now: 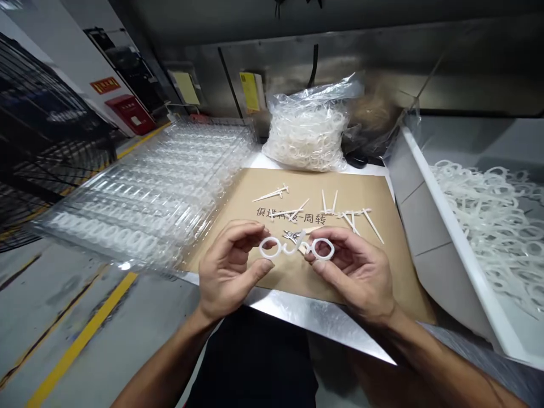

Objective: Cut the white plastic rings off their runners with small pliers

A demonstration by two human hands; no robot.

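Between my two hands I hold a translucent white plastic part (290,248), two oval rings joined by a curved middle piece. My left hand (232,266) pinches its left ring between thumb and fingers. The right ring is gripped by my right hand (357,271) in the same way. Small cutting pliers (292,234) lie just behind the part, their handles partly hidden. Beyond them, several thin white plastic offcuts (278,194) are scattered on a sheet of brown cardboard (263,181) with printed characters.
At left stand stacked clear trays (140,187) filled with rows of white parts. A clear bag (308,133) full of white rings sits at the back. To the right, a white bin (463,243) holds many similar parts. The metal table edge (323,323) runs in front of me.
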